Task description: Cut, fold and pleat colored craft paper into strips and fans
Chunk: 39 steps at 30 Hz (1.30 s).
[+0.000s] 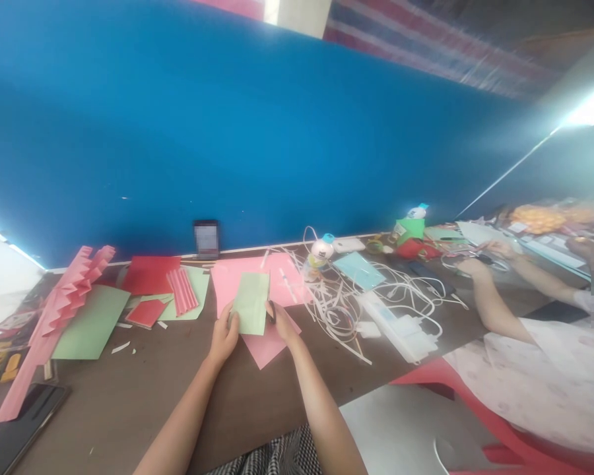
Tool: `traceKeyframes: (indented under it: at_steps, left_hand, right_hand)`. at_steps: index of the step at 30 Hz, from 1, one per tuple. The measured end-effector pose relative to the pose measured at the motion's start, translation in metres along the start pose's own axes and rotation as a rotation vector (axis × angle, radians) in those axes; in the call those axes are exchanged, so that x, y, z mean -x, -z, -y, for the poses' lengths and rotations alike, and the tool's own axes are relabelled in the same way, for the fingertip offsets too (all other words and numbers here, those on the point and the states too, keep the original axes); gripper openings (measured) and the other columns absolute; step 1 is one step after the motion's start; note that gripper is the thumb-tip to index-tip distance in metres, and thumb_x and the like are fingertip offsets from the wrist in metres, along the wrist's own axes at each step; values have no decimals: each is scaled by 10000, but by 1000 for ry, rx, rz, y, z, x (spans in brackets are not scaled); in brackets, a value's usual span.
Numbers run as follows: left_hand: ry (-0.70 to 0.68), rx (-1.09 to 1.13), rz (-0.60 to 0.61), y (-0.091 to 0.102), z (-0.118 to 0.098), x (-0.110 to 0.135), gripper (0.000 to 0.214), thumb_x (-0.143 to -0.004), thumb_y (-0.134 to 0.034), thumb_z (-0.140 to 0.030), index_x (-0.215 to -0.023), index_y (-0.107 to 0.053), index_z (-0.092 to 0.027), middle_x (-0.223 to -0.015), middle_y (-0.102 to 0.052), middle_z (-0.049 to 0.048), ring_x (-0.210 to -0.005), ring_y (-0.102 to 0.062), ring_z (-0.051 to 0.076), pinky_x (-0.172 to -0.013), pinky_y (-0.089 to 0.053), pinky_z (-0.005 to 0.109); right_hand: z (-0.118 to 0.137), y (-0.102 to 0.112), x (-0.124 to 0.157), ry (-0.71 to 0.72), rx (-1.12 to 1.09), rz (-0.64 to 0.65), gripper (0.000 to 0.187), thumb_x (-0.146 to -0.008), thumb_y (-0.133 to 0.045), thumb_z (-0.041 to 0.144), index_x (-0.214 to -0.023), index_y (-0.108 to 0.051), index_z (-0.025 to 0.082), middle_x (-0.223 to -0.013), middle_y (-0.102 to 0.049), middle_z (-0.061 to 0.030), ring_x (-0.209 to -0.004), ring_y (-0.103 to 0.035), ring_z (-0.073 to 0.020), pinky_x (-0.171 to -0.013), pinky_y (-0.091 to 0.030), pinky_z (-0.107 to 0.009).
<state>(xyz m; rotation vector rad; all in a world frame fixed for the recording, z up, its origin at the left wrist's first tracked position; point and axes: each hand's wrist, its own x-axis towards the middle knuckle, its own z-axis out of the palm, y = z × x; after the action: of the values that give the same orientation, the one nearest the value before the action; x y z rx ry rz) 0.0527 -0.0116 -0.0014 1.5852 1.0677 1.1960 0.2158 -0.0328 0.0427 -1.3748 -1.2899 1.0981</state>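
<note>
A pale green sheet of paper (251,302) lies on pink paper (270,280) at the middle of the brown table (143,396). My left hand (224,336) pinches its lower left edge, fingers closed on it. At the sheet's right edge, my right hand (281,321) has its fingers closed round a small dark object that I cannot make out.
Pleated pink paper (62,303), green (92,321) and red (150,274) sheets lie at the left, and a phone (14,432) at the near left. White cables, paper strips and a power strip (398,326) spread at the right. A person sits at the right, hands (478,258) on the table.
</note>
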Motion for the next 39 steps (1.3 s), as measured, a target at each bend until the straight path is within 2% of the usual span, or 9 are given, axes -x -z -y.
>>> traceKeyframes:
  at_steps: [12,25,33,39]
  left_hand:
    - [43,19,-13,-1,0,0,457,-867,-353,-381,-1276,-391,-181,-1083,-597,92,-1013,-541,211,-823,-439,332]
    - [29,33,-9,-1,-2,1,451,-860,-369,-377,-1255,-420,-167,-1085,-596,105,-1000,-551,215,-814,-453,334]
    - [9,55,5,-3,1,1,442,-862,-369,-378,-1253,-419,-177,-1124,-579,104,-1000,-551,207,-818,-450,328]
    - [27,42,-18,-3,1,1,468,-859,-365,-394,-1272,-394,-175,-1165,-552,112,-1020,-539,213,-817,-449,329]
  right_hand:
    - [-5,-1,1,15,-5,-12,484,-794,-368,579,-817,-623,169,-717,-625,-34,-746,-530,-222,-714,-409,-335]
    - [3,-5,0,19,-72,18,470,-814,-357,559,-902,-601,167,-829,-635,-51,-784,-538,-219,-762,-404,-343]
    - [-3,-7,-1,6,-52,-13,465,-807,-363,572,-797,-581,162,-752,-597,-28,-706,-505,-188,-719,-404,-319]
    - [1,-7,0,15,-68,1,476,-806,-358,576,-855,-587,161,-779,-605,-31,-742,-513,-194,-730,-402,-312]
